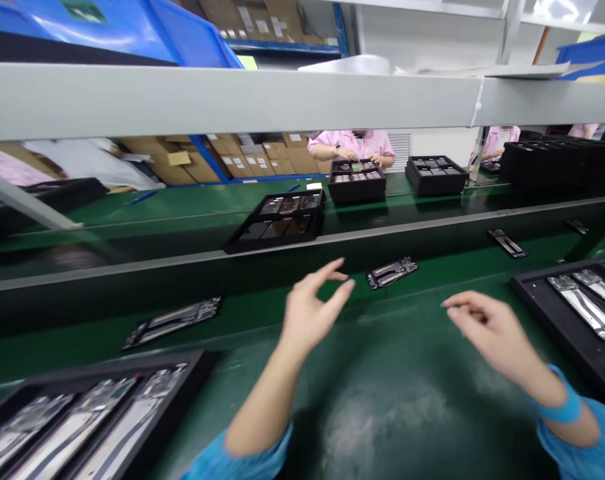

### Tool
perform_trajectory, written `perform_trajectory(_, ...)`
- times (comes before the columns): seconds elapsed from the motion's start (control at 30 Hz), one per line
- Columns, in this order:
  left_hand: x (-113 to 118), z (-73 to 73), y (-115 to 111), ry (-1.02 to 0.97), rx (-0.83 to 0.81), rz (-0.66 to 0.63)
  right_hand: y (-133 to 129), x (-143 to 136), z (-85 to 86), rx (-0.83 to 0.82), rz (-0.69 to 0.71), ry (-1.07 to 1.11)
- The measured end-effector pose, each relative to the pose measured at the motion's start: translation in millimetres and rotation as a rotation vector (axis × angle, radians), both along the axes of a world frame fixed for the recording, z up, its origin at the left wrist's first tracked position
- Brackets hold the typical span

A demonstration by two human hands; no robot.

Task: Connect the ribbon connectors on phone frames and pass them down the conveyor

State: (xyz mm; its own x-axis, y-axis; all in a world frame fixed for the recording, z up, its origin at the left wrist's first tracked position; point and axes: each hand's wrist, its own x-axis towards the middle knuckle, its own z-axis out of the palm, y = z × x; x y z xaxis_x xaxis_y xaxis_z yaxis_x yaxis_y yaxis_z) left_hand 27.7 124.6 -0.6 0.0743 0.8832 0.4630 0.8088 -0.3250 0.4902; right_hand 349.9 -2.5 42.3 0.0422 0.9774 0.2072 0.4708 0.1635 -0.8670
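My left hand [312, 307] is raised over the green work surface, its thumb and forefinger apart and nothing between them. Just beyond its fingertips lies a phone chassis [392, 272] with exposed circuit boards, on the green strip under the ledge. To the right, my right hand [490, 333] hovers with thumb and forefinger tips brought together; I see nothing in them. A black tray [542, 300] holding several similar phone assemblies [585, 307] is nearest to it. Another black tray [195, 373] with phone assemblies [147, 407] stands at lower left.
More phone chassis lie along the strip, one at left [175, 322] and one at right [507, 243]. Past the metal ledge [332, 238] are black trays [282, 217]. A person in pink [362, 147] handles a stacked tray [357, 183]. A grey beam [232, 100] crosses above.
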Motion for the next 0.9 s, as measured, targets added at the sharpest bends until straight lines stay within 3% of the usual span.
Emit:
perform_trajectory(0.13,26.5,-37.0,36.7,0.091,-0.222,-0.073,24.6,-16.5,-71.6,-0.171,0.09,0.035)
perform_trajectory(0.2,39.7,-53.8,53.4,0.127,-0.288,-0.109,25.9,-20.9,-94.6,-0.21,0.109,-0.008)
perform_trajectory(0.27,49.8,-63.1,65.8,0.156,-0.327,-0.155,22.5,-24.1,-102.0,-0.228,0.142,-0.03)
perform_trajectory(0.33,57.0,-63.3,74.2,0.177,-0.343,-0.182,19.2,-26.6,-99.6,-0.233,0.163,-0.049)
perform_trajectory(0.47,65.8,-42.3,75.2,0.195,-0.313,-0.171,19.4,-27.0,-95.2,-0.234,0.168,-0.037)
perform_trajectory(0.53,67.7,-27.9,60.6,0.197,-0.285,-0.137,22.0,-24.2,-96.8,-0.249,0.169,0.034)
perform_trajectory(0.6,67.5,-16.1,30.9,0.204,-0.259,-0.09,25.9,-20.5,-97.0,-0.28,0.168,0.104)
perform_trajectory(0.73,57.6,-6.8,-59.8,0.326,-0.195,-0.037,35.7,-18.4,-85.6,-0.373,0.177,0.022)
perform_trajectory(0.77,53.3,-7.1,-81.6,0.372,-0.186,-0.089,37.5,-20.4,-80.8,-0.382,0.187,-0.067)
perform_trajectory(0.83,44.4,-8.9,-114.2,0.374,-0.247,-0.321,39.0,-27.7,-71.0,-0.376,0.206,-0.275)
perform_trajectory(0.9,38.3,-10.6,-128.4,0.339,-0.293,-0.475,37.8,-37.7,-63.1,-0.342,0.219,-0.432)
